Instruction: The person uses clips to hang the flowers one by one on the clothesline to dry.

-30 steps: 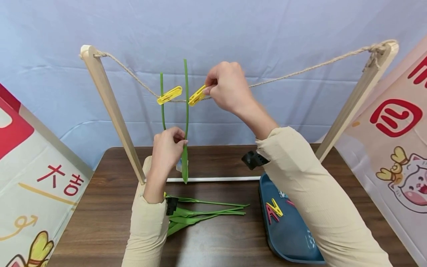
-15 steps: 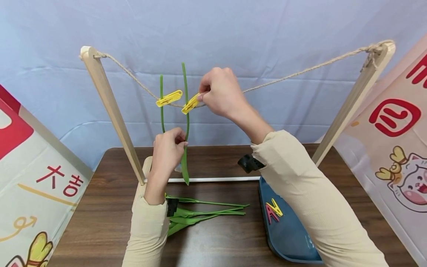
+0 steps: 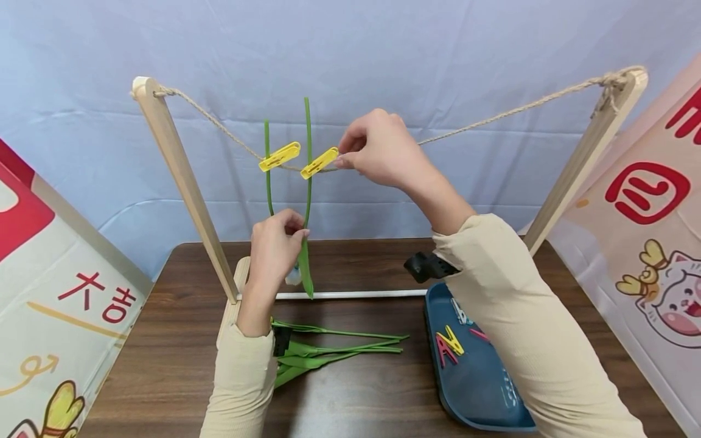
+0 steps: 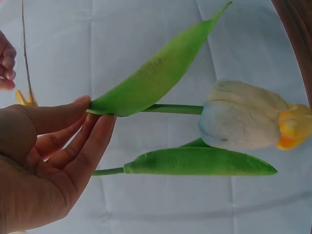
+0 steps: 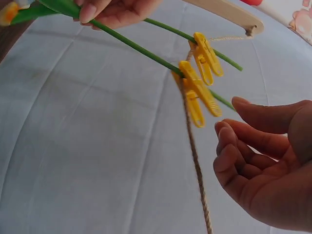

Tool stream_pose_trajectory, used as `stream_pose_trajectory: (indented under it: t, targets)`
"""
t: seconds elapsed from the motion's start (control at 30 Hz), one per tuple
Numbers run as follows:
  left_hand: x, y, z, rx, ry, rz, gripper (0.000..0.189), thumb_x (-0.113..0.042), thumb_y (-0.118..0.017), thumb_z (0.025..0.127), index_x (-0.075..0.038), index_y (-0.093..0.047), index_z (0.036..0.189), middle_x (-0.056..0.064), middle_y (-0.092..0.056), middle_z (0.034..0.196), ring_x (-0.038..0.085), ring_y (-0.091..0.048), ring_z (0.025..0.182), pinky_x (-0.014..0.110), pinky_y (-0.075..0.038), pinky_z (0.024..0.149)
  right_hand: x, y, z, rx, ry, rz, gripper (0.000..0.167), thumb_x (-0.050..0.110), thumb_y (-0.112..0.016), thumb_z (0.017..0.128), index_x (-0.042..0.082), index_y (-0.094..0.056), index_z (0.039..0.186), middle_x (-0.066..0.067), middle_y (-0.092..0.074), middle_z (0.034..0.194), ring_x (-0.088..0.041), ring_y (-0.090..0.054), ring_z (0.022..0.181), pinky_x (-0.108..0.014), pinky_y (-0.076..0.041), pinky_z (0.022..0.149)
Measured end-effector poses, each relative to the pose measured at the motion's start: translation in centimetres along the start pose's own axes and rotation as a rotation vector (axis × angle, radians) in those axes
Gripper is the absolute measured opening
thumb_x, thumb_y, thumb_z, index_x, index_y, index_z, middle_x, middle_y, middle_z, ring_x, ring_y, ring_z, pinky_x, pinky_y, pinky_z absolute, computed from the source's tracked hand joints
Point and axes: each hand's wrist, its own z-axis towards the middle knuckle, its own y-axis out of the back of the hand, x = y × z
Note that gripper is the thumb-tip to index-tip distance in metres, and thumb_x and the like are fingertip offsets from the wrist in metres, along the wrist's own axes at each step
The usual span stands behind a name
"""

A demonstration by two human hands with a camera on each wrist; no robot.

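My left hand (image 3: 274,243) pinches a tulip stem (image 3: 308,198) low down, where its green leaf (image 4: 151,78) starts. The white tulip bloom (image 4: 239,117) with a yellow-orange tip hangs head down below that hand. Higher up, a yellow clothespin (image 3: 320,163) clips this stem to the twine (image 3: 476,126). Left of it, a second yellow clothespin (image 3: 280,156) holds another tulip stem (image 3: 267,137) on the same line. My right hand (image 3: 383,149) is just right of the nearer clothespin; in the right wrist view its thumb and fingers are apart from the clothespin, holding nothing.
Wooden posts (image 3: 181,170) at left and right carry the twine, with a white rod (image 3: 356,294) between them low down. Several tulips (image 3: 328,348) lie on the brown table (image 3: 356,401). A blue tray (image 3: 476,395) at right contains pink, yellow and light clothespins (image 3: 453,340).
My right hand pushed the yellow clothespin left onto the tulip stem, then let go and drew back to the right. My left hand keeps its pinch on the tulip.
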Motion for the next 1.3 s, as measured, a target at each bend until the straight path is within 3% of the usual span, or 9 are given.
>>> stream_pose_trajectory:
  t: [0.3, 0.7, 1.0, 1.3]
  targets:
    - [0.3, 0.0, -0.1, -0.001, 0.008, 0.003, 0.006, -0.004, -0.066, 0.082, -0.001, -0.066, 0.087, 0.011, -0.066, 0.081, 0.025, -0.061, 0.074, 0.039, -0.045, 0.07, -2.3, 0.8, -1.3, 0.063, -0.047, 0.058, 0.013, 0.016, -0.066, 0.084, 0.006, -0.071, 0.092, -0.006, -0.066, 0.08, -0.02, -0.059, 0.065, -0.033, -0.044, 0.062]
    - [0.7, -0.1, -0.3, 0.039, 0.0, 0.019, 0.006, -0.006, -0.066, 0.082, -0.002, -0.067, 0.086, 0.008, -0.066, 0.076, 0.023, -0.059, 0.068, 0.039, -0.043, 0.068, -8.2, 0.0, -3.3, 0.133, -0.138, 0.163, 0.015, 0.013, -0.066, 0.084, 0.001, -0.069, 0.092, -0.006, -0.064, 0.072, -0.019, -0.057, 0.061, -0.031, -0.045, 0.063]
    - [1.0, -0.2, -0.5, 0.059, -0.006, 0.022, 0.005, -0.007, -0.066, 0.083, -0.003, -0.067, 0.086, 0.008, -0.065, 0.075, 0.024, -0.058, 0.069, 0.04, -0.043, 0.068, -15.4, -1.7, -5.7, 0.227, -0.211, 0.24, 0.017, 0.007, -0.062, 0.087, -0.008, -0.065, 0.094, -0.006, -0.062, 0.072, -0.018, -0.058, 0.062, -0.029, -0.049, 0.058]
    - [1.3, -0.2, -0.4, 0.08, 0.015, 0.05, 0.005, -0.009, -0.065, 0.084, -0.004, -0.067, 0.086, 0.007, -0.065, 0.076, 0.023, -0.058, 0.07, 0.04, -0.042, 0.07, -24.3, -6.2, -10.3, 0.396, -0.296, 0.276, 0.012, -0.005, -0.054, 0.082, -0.006, -0.065, 0.078, -0.01, -0.062, 0.069, -0.019, -0.054, 0.053, -0.034, -0.048, 0.051]
